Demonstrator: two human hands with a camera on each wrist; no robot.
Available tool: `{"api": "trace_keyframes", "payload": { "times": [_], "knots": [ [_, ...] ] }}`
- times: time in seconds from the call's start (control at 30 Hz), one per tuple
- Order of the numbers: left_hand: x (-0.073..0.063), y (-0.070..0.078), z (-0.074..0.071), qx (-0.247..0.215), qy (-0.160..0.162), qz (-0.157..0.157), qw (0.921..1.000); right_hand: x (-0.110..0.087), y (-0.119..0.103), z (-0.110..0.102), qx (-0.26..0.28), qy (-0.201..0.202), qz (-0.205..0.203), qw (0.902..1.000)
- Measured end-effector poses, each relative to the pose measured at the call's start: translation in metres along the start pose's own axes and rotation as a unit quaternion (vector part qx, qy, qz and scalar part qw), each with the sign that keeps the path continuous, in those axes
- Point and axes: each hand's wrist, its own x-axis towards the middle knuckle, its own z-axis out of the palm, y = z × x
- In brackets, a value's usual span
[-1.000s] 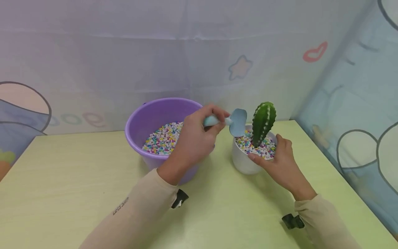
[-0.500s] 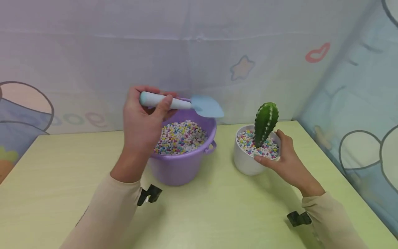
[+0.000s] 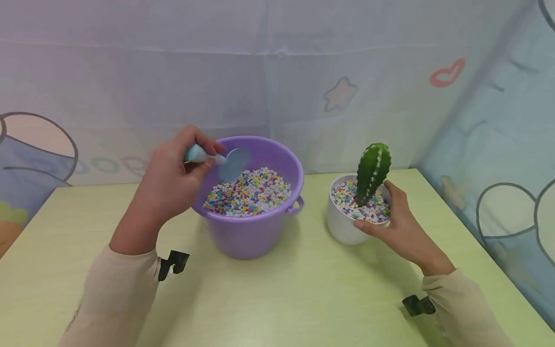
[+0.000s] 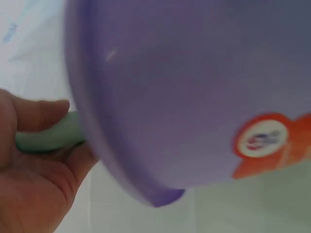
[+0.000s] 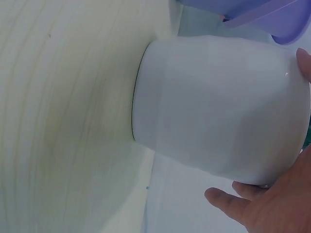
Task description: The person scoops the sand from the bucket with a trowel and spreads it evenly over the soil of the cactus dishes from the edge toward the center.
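Note:
My left hand (image 3: 175,176) grips the pale handle (image 3: 199,153) of a small toy shovel, held at the left rim of a purple bucket (image 3: 249,236). The shovel's blue blade (image 3: 234,164) hangs inside the bucket, close over a heap of small multicoloured pebbles (image 3: 256,193). With thumb and fingers round its right side, my right hand (image 3: 401,226) holds a white pot (image 3: 342,224) by the rim. A green cactus (image 3: 374,171) stands in the pot, leaning slightly right, among the same kind of pebbles. In the right wrist view, the pot's base (image 5: 141,97) sits on the table.
The pale yellow-green table (image 3: 269,303) reaches back to a printed cloth backdrop (image 3: 182,86). Another printed cloth (image 3: 511,144) runs along the right edge. The bucket's handle lug (image 3: 297,206) juts out toward the pot.
My left hand has carried the shovel leftward from over the pot, back to the bucket, and its blade has dipped inside. My right hand stays on the pot.

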Motion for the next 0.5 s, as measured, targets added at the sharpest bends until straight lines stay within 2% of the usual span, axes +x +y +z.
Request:
{"api": "trace_keyframes", "payload": {
  "times": [0.07, 0.13, 0.3, 0.4, 0.5],
  "knots": [
    [0.001, -0.005, 0.005, 0.026, -0.011, -0.004, 0.9996, 0.0, 0.001, 0.0, 0.0, 0.0, -0.003, 1.0],
    [0.003, -0.009, 0.011, 0.054, -0.006, -0.01, 0.9984, -0.001, 0.002, 0.0, 0.002, 0.002, -0.005, 1.0],
    [0.007, -0.012, 0.025, 0.113, 0.056, -0.026, 0.9917, -0.002, 0.003, 0.001, 0.004, 0.004, -0.008, 1.0],
    [0.008, -0.013, 0.027, 0.126, 0.078, -0.061, 0.987, -0.002, 0.002, 0.002, 0.002, 0.004, -0.016, 0.9999],
    [0.007, -0.014, 0.024, 0.131, 0.085, -0.102, 0.9825, 0.0, 0.0, 0.003, 0.002, 0.011, -0.028, 0.9996]
  ]
}}
